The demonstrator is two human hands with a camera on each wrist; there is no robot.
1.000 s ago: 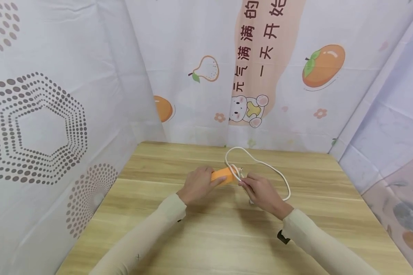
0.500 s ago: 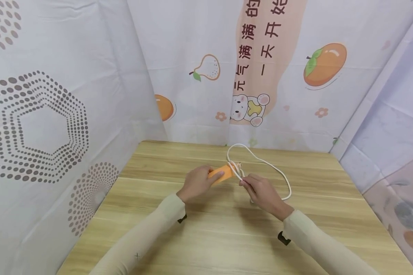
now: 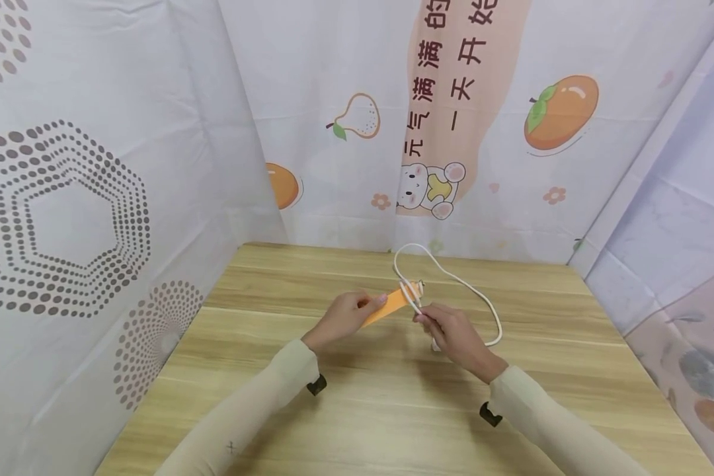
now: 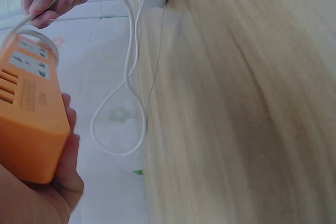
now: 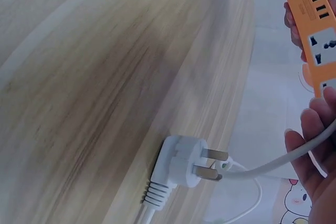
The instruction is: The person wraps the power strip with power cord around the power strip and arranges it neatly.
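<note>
My left hand [image 3: 345, 314] grips one end of an orange power strip [image 4: 37, 103], holding it raised and tilted. USB ports and white socket panels show on its faces. A white power cord [image 4: 131, 40] is looped around the strip's far end. My right hand [image 3: 457, 336] pinches that cord between thumb and fingers, close to the strip. From there the cord makes a wide loop toward the back of the table. In the right wrist view, the white plug [image 5: 181, 161] at the cord's end lies on the table, metal prongs showing.
A wood-grain table [image 3: 357, 410] lies under both hands. Printed white curtains [image 3: 309, 73] stand behind it and on both sides. Dark wrist straps [image 3: 317, 385] show below the sleeves.
My left hand has turned the power strip, and its thumb now lies along the top. The strip's far end has shifted slightly right. The right hand keeps its pinch on the cord, almost still.
</note>
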